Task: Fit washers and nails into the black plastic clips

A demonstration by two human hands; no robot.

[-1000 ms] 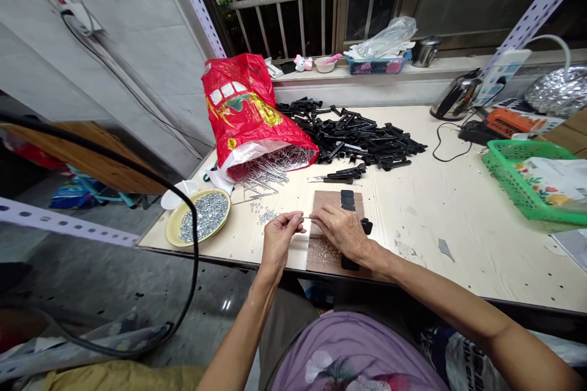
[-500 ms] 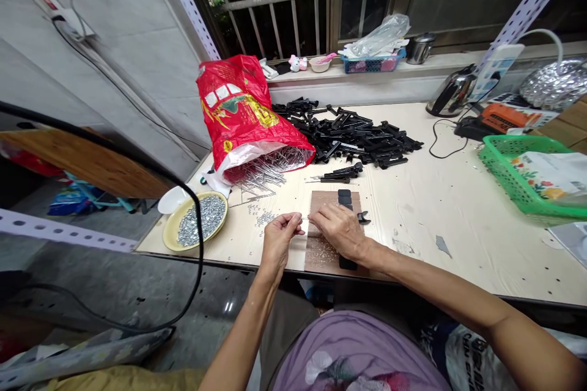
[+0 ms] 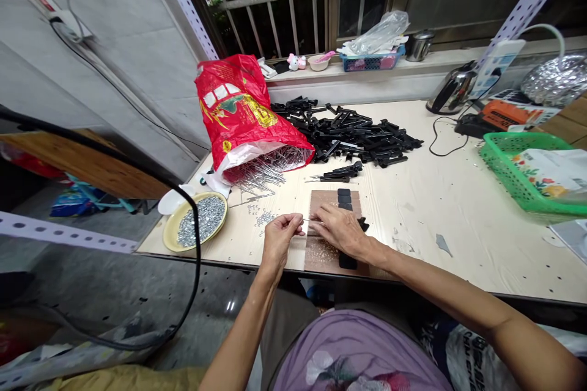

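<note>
My left hand point(image 3: 283, 235) pinches the tip of a thin metal rod point(image 3: 306, 220) between thumb and fingers, just left of a brown board point(image 3: 318, 256). Over that board, my right hand point(image 3: 338, 227) curls its fingers around a black plastic part point(image 3: 364, 224). Only the part's end shows, past the right side of the hand; the rest is hidden. The rod spans the small gap between both hands. Flat black pads point(image 3: 345, 200) lie on the board, with pale crumbs beside them. Small metal pieces point(image 3: 265, 218) are scattered behind my left hand.
A yellow bowl point(image 3: 170, 237) of small metal pieces stands at left. Behind it, a red bag point(image 3: 238, 113) spills metal rods point(image 3: 263, 174). Black parts point(image 3: 362, 134) are heaped at the back, a few with rods point(image 3: 339, 172) nearer. A green basket point(image 3: 509, 177) and kettle point(image 3: 452, 91) are at right.
The black part's end beside my right hand has turned and sits slightly lower. My right fingers have shifted a little, showing more of the rod. My left hand stays in place.
</note>
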